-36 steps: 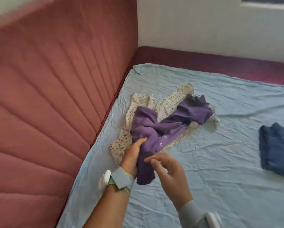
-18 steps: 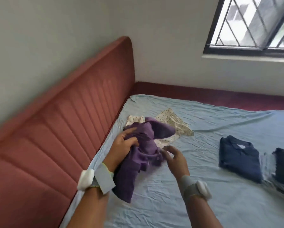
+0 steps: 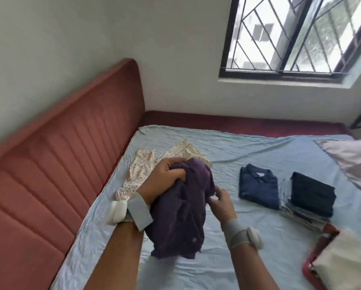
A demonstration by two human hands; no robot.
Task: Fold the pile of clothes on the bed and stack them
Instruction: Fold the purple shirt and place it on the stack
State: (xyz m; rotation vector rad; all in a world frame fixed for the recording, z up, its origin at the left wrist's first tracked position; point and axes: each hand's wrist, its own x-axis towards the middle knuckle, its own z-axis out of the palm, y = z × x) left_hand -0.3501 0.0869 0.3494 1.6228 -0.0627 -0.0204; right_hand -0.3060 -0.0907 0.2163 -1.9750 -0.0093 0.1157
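Note:
A crumpled purple garment (image 3: pixel 181 216) hangs above the light blue bedsheet (image 3: pixel 248 258). My left hand (image 3: pixel 165 178) grips its bunched top. My right hand (image 3: pixel 221 199) pinches its right edge. Behind them a white dotted garment (image 3: pixel 142 170) lies unfolded on the sheet. To the right sits a folded navy shirt (image 3: pixel 259 187), and beyond it a folded dark garment (image 3: pixel 312 193) rests on top of a stack of folded clothes.
A padded red headboard (image 3: pixel 60 174) runs along the left side. A pale pink pillow (image 3: pixel 355 162) lies at the far right. A cream and red cloth item (image 3: pixel 342 266) sits at the bottom right. A barred window (image 3: pixel 296 34) is above.
Both hands have lifted the purple garment off the dotted one and brought it closer. The view has tilted up and right, bringing the folded stacks and window into sight.

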